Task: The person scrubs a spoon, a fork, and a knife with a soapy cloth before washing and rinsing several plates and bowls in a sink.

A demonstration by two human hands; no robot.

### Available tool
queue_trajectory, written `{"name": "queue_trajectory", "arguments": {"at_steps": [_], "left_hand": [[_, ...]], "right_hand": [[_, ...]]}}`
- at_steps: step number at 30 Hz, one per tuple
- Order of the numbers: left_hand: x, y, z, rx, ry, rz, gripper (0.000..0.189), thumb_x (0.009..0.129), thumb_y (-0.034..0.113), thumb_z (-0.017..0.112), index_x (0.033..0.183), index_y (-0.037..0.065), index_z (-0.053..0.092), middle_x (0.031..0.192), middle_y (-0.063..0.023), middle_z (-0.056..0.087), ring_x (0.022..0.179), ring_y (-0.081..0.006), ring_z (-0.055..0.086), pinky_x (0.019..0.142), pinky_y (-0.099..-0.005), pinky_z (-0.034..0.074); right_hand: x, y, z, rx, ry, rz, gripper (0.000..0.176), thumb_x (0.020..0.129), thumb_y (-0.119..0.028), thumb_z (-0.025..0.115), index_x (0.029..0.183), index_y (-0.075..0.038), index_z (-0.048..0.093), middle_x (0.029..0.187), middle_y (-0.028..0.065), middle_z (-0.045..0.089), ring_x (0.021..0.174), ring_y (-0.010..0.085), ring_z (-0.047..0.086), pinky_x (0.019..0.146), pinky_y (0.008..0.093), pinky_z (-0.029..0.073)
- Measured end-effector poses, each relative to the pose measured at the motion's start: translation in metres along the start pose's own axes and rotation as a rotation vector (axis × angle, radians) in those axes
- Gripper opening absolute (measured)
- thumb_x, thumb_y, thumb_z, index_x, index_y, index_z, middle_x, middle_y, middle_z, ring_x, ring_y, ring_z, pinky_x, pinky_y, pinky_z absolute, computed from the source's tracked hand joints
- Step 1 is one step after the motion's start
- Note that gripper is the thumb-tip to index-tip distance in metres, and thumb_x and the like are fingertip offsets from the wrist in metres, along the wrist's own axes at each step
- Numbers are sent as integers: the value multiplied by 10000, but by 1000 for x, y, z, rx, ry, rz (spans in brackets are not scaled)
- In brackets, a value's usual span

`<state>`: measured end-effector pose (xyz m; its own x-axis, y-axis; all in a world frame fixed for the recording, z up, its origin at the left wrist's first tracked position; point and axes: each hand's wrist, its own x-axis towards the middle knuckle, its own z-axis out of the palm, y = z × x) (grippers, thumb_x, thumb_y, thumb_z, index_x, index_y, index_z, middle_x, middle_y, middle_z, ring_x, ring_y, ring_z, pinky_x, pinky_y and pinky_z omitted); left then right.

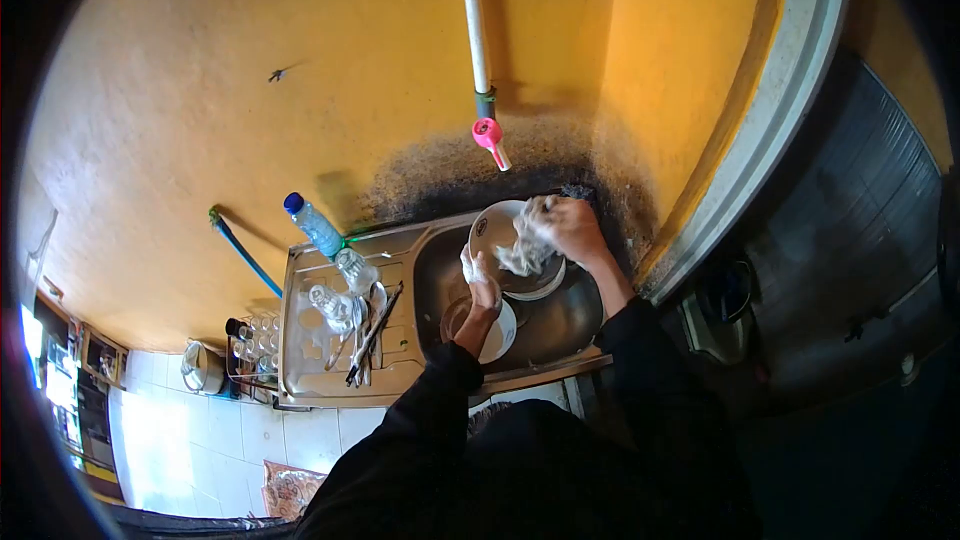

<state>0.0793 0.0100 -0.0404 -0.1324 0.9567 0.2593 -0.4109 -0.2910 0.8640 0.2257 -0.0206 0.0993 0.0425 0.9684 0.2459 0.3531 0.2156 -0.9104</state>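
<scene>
Bowl (pixel 493 238) tilted above the metal sink basin (pixel 580 312), with a dark round mark inside near the upper rim. Clamped at the near side by the soapy left hand (pixel 483 285), suds over the fingers. Pressed toward the inside by the right hand (pixel 577 230), closed on a foamy scrubber (pixel 527 247), blurred in motion. Lower in the basin, a white container (pixel 499 336), partly hidden behind the left wrist. On the drainboard (pixel 297 372) to the left, spoons (pixel 377 317), clear glassware (pixel 354 269) and a blue-capped plastic bottle (pixel 319 229). Above the basin, a pink tap (pixel 486 131) on a white pipe (pixel 474 25), against a stained yellow wall (pixel 370 40).
</scene>
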Motion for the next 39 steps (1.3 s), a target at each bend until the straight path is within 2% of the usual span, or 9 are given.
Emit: {"name": "queue_trajectory", "arguments": {"at_steps": [1,6,8,9,17,19,21,26,39], "left_hand": [[-2,-2,-3,24,-21,12,349,813,233,355,1089,19,334,1018,-109,400,914,-180,398,797,-296,328],[-4,20,3,61,-61,70,323,830,214,319,1072,2,348,981,-105,429,880,-172,421,781,-283,342],[-2,17,0,57,-48,84,322,830,214,319,1069,1,352,981,-105,430,881,-170,420,780,-285,342],[0,15,0,48,-30,100,320,830,215,320,1065,1,355,980,-105,430,881,-168,419,779,-287,343],[-6,15,-14,-21,47,134,312,818,190,350,1083,26,347,971,-83,424,875,-168,427,773,-286,361],[-14,33,-16,-401,-32,-329,377,803,205,393,1133,47,299,1001,-84,405,878,-182,428,762,-299,374],[-16,60,-25,-283,-256,-198,493,785,251,432,1190,76,210,1048,-67,373,901,-176,419,753,-314,384],[-11,12,-33,-304,-178,-26,444,794,311,399,1132,38,304,981,-93,445,888,-198,457,738,-319,403],[-15,54,-35,-364,-177,-111,407,764,220,444,1120,69,315,1026,-107,406,873,-192,454,719,-298,407]], "right_hand": [[1,6,3,-800,-17,-117,208,603,-196,589,723,-31,550,654,109,554,560,252,528,568,315,435],[-25,13,36,-713,1,-663,338,501,-227,593,734,8,524,653,174,530,660,298,521,617,365,417],[-29,2,43,-924,-825,-102,379,495,-261,605,752,5,524,734,188,538,707,295,523,645,357,417],[-37,33,49,-749,-492,-504,344,512,-278,606,681,13,535,688,185,543,663,316,533,600,364,429],[-57,32,80,-829,-336,-499,120,602,-102,513,664,-3,544,692,168,545,709,292,538,644,363,429],[-54,37,79,-903,-399,-432,165,611,-99,510,743,-12,558,700,159,548,743,284,537,691,363,424],[-49,42,51,-678,-218,-988,197,621,-80,503,801,-32,563,709,159,548,694,297,541,673,385,432],[-62,36,80,-896,-358,-585,165,635,-98,457,747,-27,554,625,154,541,541,279,539,504,351,456],[-59,41,54,-801,-327,-774,120,648,-101,468,655,-16,551,613,135,537,580,268,546,541,365,448]]}}
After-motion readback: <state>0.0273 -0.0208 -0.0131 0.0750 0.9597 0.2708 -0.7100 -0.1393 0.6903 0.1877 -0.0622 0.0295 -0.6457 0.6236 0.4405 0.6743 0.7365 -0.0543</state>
